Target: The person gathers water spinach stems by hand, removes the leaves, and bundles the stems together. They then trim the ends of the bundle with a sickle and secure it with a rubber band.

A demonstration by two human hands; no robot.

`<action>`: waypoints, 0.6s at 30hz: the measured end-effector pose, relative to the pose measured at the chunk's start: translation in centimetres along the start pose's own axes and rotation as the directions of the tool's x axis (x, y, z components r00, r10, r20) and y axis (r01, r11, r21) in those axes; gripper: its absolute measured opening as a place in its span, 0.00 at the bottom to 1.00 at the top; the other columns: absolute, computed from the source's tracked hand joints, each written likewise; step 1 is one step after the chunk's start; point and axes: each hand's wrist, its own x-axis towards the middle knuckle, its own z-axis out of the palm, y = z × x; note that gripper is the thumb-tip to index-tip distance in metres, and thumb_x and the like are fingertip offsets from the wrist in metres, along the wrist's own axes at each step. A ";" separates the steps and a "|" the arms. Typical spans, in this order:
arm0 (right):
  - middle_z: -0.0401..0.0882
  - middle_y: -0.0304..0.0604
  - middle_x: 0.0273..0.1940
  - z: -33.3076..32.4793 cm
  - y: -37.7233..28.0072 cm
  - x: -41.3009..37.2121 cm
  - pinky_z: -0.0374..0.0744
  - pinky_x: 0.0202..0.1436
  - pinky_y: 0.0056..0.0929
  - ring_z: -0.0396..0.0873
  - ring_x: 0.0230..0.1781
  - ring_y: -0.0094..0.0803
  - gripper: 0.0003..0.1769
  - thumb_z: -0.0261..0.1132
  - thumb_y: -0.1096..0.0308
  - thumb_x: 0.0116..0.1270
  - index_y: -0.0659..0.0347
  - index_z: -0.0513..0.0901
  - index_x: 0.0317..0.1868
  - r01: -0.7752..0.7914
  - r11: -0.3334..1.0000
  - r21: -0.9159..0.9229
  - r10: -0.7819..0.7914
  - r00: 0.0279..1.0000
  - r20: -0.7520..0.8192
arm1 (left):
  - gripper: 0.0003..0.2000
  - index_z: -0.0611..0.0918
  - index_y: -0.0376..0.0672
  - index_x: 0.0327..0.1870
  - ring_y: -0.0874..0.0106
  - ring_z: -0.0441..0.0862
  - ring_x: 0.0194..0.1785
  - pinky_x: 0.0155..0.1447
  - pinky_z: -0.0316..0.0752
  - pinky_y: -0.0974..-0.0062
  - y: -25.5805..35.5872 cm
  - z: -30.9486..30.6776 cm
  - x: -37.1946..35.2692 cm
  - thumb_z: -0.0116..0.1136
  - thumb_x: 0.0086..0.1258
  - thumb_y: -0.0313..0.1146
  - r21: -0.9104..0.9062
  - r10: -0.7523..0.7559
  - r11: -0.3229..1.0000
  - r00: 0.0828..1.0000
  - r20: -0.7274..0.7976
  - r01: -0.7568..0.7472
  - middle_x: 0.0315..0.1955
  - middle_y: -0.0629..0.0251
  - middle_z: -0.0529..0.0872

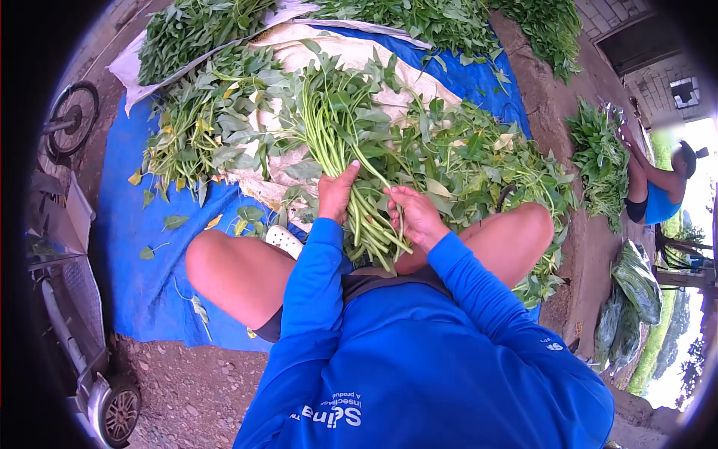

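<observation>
My left hand is closed around a thick bunch of water spinach, its leafy tops pointing away from me and its cut stem ends toward my lap. Just to the right, my right hand pinches a single long water spinach stem that runs up beside the bunch. Loose leafy stems lie spread on the right, with another heap of greens, some leaves yellowed, on the left. Beneath them are a pale cloth and a blue tarp.
Larger piles of greens stand at the far edge. A white clog shows by my left leg. At left are a wheel and a metal vehicle. On the right, a person in blue sits beside more greens and filled plastic bags.
</observation>
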 end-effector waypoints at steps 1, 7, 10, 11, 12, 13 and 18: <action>0.78 0.31 0.34 -0.2 0.6 0.2 0.76 0.28 0.23 0.74 0.27 0.20 0.13 0.66 0.61 0.86 0.58 0.85 0.60 -0.015 1.000 -0.002 0.015 1.000 0.002 | 0.17 0.88 0.31 0.56 0.69 0.91 0.40 0.45 0.89 0.67 0.0 -0.1 0.1 0.77 0.75 0.35 -0.008 0.024 1.000 0.999 0.022 -0.024 0.45 0.58 0.94; 0.78 0.31 0.32 0.1 1.0 0.2 0.78 0.26 0.26 0.74 0.26 0.21 0.12 0.64 0.62 0.86 0.61 0.85 0.58 -0.042 0.989 -0.140 0.034 0.998 -0.058 | 0.23 0.86 0.35 0.61 0.71 0.90 0.45 0.49 0.88 0.68 0.4 -0.1 0.1 0.77 0.76 0.43 0.040 0.030 0.999 0.997 0.074 -0.033 0.48 0.61 0.93; 0.77 0.32 0.32 0.5 1.2 0.1 0.78 0.26 0.26 0.73 0.26 0.21 0.13 0.64 0.60 0.86 0.61 0.84 0.57 -0.043 0.981 -0.191 0.033 0.998 -0.053 | 0.23 0.86 0.36 0.62 0.72 0.88 0.45 0.50 0.86 0.68 0.4 0.1 -0.6 0.77 0.77 0.44 0.021 0.055 0.998 0.996 0.071 -0.057 0.49 0.62 0.92; 0.77 0.32 0.31 0.5 1.2 0.1 0.77 0.26 0.26 0.73 0.26 0.21 0.13 0.64 0.59 0.86 0.61 0.84 0.57 -0.034 0.983 -0.179 0.025 0.998 -0.055 | 0.23 0.86 0.36 0.62 0.73 0.88 0.45 0.50 0.86 0.69 0.3 0.0 -0.4 0.77 0.77 0.44 0.036 0.058 0.998 0.995 0.075 -0.061 0.48 0.62 0.92; 0.76 0.31 0.31 0.7 0.9 0.0 0.77 0.26 0.26 0.73 0.26 0.21 0.14 0.64 0.58 0.86 0.60 0.84 0.57 -0.021 0.985 -0.168 0.012 0.998 -0.054 | 0.24 0.86 0.36 0.62 0.73 0.88 0.45 0.49 0.86 0.69 0.4 0.0 -0.2 0.77 0.77 0.45 0.049 0.065 0.996 0.995 0.080 -0.069 0.48 0.62 0.92; 0.75 0.31 0.31 0.9 0.3 -0.6 0.77 0.26 0.25 0.72 0.26 0.20 0.15 0.63 0.57 0.87 0.61 0.86 0.55 -0.005 0.979 -0.204 -0.012 0.997 -0.082 | 0.24 0.86 0.35 0.62 0.73 0.88 0.44 0.48 0.86 0.69 0.4 0.1 -0.2 0.76 0.77 0.45 0.072 0.079 0.994 0.995 0.066 -0.084 0.48 0.62 0.92; 0.86 0.45 0.36 0.8 -0.5 0.2 0.86 0.42 0.37 0.87 0.38 0.33 0.16 0.63 0.56 0.85 0.58 0.90 0.56 0.209 0.698 -0.685 -0.393 0.911 -0.122 | 0.23 0.86 0.34 0.59 0.72 0.88 0.41 0.45 0.86 0.69 0.1 0.3 -0.1 0.77 0.77 0.45 0.032 0.056 0.998 0.996 0.062 -0.058 0.47 0.61 0.92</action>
